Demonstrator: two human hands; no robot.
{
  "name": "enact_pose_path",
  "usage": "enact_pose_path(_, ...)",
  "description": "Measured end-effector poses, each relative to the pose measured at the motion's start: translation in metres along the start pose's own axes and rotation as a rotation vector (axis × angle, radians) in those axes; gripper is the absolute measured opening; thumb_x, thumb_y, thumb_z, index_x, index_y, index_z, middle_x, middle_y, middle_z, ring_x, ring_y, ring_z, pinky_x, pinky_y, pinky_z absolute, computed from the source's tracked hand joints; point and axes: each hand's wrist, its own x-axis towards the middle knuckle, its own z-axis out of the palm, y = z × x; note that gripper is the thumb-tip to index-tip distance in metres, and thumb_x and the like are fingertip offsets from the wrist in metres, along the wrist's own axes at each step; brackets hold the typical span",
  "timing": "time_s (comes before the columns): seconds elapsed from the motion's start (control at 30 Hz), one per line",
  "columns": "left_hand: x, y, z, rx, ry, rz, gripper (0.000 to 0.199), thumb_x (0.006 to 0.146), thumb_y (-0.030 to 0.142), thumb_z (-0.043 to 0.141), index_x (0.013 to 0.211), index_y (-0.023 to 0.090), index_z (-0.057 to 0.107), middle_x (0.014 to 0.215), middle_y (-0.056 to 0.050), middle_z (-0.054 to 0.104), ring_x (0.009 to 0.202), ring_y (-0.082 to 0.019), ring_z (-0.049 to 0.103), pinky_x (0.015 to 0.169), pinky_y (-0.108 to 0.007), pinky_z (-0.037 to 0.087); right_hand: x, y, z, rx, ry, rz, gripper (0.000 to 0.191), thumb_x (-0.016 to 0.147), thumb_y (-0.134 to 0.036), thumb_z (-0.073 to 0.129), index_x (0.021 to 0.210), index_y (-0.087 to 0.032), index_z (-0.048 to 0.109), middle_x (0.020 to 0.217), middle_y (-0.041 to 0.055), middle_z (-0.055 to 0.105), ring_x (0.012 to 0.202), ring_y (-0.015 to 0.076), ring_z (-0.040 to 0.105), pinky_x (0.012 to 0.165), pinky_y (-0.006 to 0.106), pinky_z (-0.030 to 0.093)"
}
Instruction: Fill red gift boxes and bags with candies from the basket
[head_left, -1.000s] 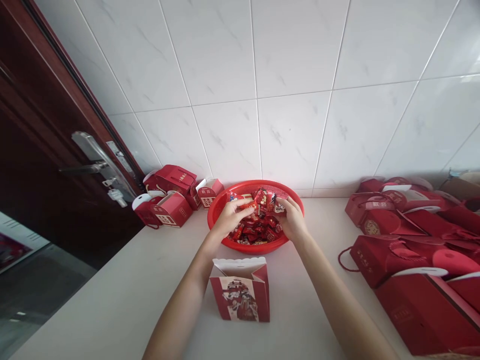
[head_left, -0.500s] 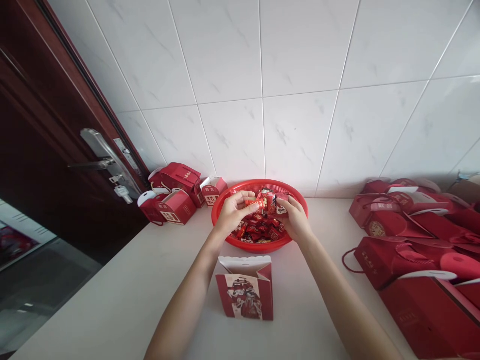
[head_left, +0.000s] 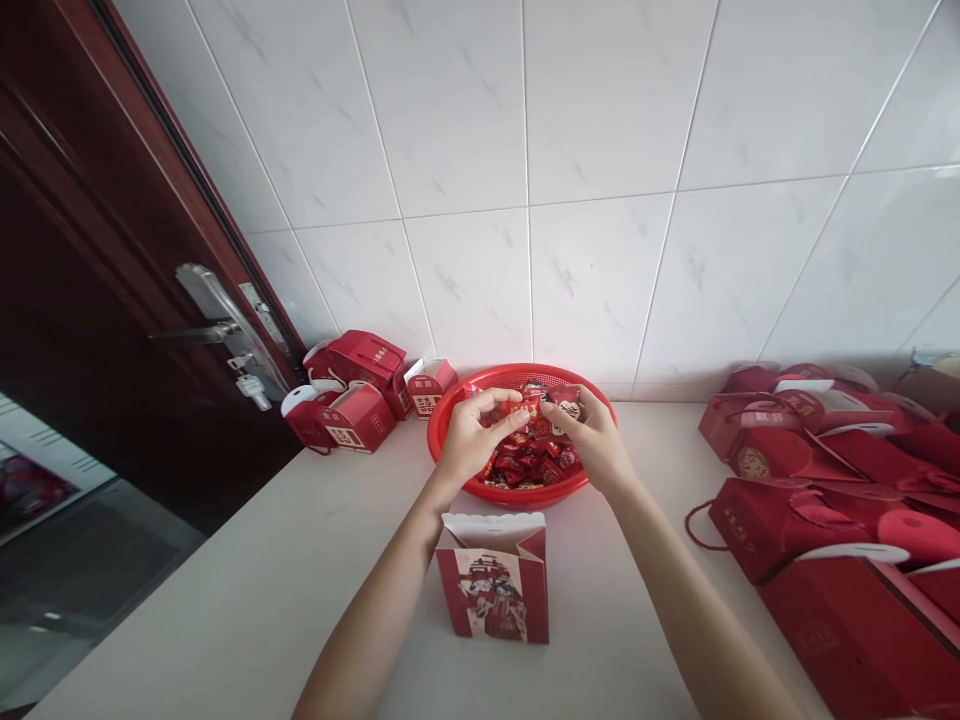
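Over a red plastic basket (head_left: 450, 470) filled with wrapped candies (head_left: 525, 470), both hands are close together. My left hand (head_left: 480, 425) pinches a bright red candy packet (head_left: 525, 405) between thumb and fingers. In my right hand (head_left: 589, 430), a darker red candy packet (head_left: 566, 402) with pale print is held, and the thumb is near the left packet. Nearer to me stands an upright red gift box (head_left: 495, 595) with its top open and a printed picture on its front; neither hand touches it.
Small red boxes (head_left: 360, 415) stand at the back left beside the door (head_left: 112, 200). Many red boxes (head_left: 847, 600) lie along the right side of the white table (head_left: 300, 560). A tiled wall (head_left: 600, 270) rises behind the basket.
The view has shifted slightly. My left fingers have turned the bright red packet more face up, and my right thumb has moved left, off the darker packet's front.
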Motion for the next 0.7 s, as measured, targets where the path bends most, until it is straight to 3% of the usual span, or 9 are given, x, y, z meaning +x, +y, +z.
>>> enact_pose_path(0.17,-0.004,0.009,-0.001,0.031,0.007,0.01,0.034,0.076,0.045,0.077,0.097,0.019,0.072,0.098,-0.005,0.075,0.086,-0.021,0.07,0.072,-0.029,0.056,-0.003,-0.005,-0.002,-0.005,-0.045,-0.047,0.036,0.066,-0.042,0.086,0.089,-0.023,0.066,0.081,0.0001,0.073,0.072,0.0191,0.066,0.07,0.032,0.055)
enact_pose_path(0.37,-0.007,0.015,-0.003,0.08,0.002,0.03,0.032,0.077,0.044,0.076,0.097,0.02,0.069,0.079,-0.001,0.07,0.067,-0.017,0.066,0.062,-0.027,0.053,-0.005,-0.014,-0.003,-0.038,-0.039,-0.06,0.038,0.062,-0.037,0.089,0.091,-0.023,0.069,0.083,0.0012,0.074,0.075,0.0207,0.066,0.07,0.032,0.054)
enact_pose_path(0.53,-0.008,0.021,-0.009,0.105,-0.049,0.089,0.033,0.08,0.04,0.073,0.106,0.02,0.071,0.103,-0.005,0.075,0.084,-0.02,0.07,0.077,-0.031,0.058,-0.009,-0.023,-0.003,-0.015,-0.064,-0.054,0.04,0.06,-0.035,0.091,0.092,-0.023,0.069,0.083,0.0013,0.074,0.075,0.0207,0.067,0.071,0.032,0.055)
enact_pose_path(0.7,-0.01,0.027,-0.013,0.06,-0.03,0.096,0.033,0.08,0.039,0.073,0.107,0.019,0.072,0.104,-0.006,0.076,0.09,-0.022,0.071,0.079,-0.031,0.059,-0.013,-0.029,-0.004,0.008,-0.119,-0.025,0.039,0.064,-0.037,0.089,0.094,-0.024,0.069,0.086,0.0012,0.074,0.077,0.0205,0.067,0.072,0.033,0.056)
